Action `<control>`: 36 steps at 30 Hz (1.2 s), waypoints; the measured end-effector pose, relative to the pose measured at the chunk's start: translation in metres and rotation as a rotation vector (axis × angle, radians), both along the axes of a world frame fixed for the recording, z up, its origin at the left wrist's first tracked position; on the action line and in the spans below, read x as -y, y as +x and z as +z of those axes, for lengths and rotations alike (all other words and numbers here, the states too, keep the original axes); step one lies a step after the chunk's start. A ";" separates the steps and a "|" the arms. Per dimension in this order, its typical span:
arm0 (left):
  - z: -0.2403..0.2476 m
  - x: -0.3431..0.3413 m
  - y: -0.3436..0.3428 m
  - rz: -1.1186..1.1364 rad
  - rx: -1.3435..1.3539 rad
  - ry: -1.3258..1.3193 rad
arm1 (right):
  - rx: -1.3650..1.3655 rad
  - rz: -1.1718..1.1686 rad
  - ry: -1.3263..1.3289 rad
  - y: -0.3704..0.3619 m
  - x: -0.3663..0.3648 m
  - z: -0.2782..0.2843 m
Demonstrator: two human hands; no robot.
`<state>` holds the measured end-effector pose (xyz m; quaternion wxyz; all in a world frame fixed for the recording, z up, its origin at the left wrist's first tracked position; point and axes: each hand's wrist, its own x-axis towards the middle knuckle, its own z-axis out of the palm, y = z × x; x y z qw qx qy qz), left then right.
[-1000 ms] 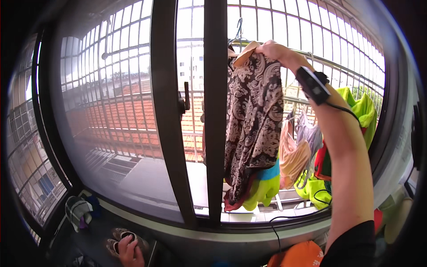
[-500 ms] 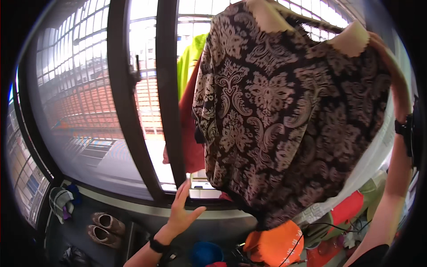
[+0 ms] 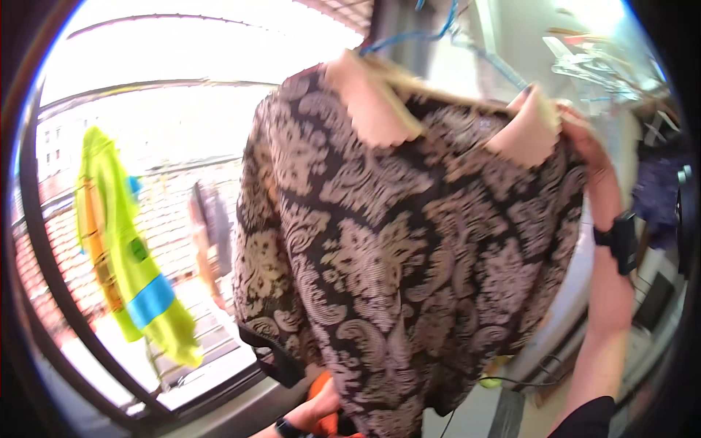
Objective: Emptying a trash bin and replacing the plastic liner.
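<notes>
1. Swung round from the barred window, the view now faces the balcony's right side, and the patterned blouse (image 3: 409, 263) fills most of the picture — half a second ago the window bars stood left of it, now they show only at the left rim.
2. Right hand (image 3: 588, 157) is raised at the upper right; its fingers pinch the blouse at the shoulder beside the pale pink collar (image 3: 372, 106), so the garment hangs in mid-air, slightly tilted.
3. Left hand (image 3: 321, 412) sits low — mostly hidden behind the blouse's hem, near something orange; whether its fingers are open or closed cannot be told.
4. A black wristband (image 3: 621, 241) is on the right forearm.
5. Outside, a yellow-green vest (image 3: 128, 248) with a blue stripe hangs at the left, well apart from the blouse.
</notes>
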<state>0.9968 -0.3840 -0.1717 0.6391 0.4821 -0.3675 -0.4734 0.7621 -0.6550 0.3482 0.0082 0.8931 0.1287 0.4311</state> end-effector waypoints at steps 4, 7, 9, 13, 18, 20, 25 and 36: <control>-0.019 -0.013 0.024 0.021 -0.074 -0.024 | -0.211 -0.321 -0.124 -0.060 -0.023 -0.025; -0.067 0.013 0.072 0.020 -0.297 -0.074 | -0.330 -0.356 0.201 -0.102 -0.081 -0.065; 0.036 -0.049 0.028 -0.056 -0.040 0.066 | -0.355 -0.282 0.911 -0.098 -0.100 -0.095; -0.036 -0.050 0.002 -0.698 -0.049 0.073 | -0.219 -0.432 1.217 -0.189 -0.160 -0.129; -0.023 -0.053 -0.033 -1.010 0.083 0.255 | -0.175 -0.894 1.202 -0.273 -0.249 -0.121; -0.036 -0.043 -0.064 -1.046 0.103 0.176 | -0.157 -1.038 1.128 -0.317 -0.285 -0.113; -0.070 -0.024 -0.152 -1.126 0.143 0.012 | -0.119 -1.455 0.771 -0.409 -0.412 -0.080; -0.072 0.030 -0.326 -1.289 0.077 -0.061 | 0.182 -2.123 0.150 -0.414 -0.593 0.099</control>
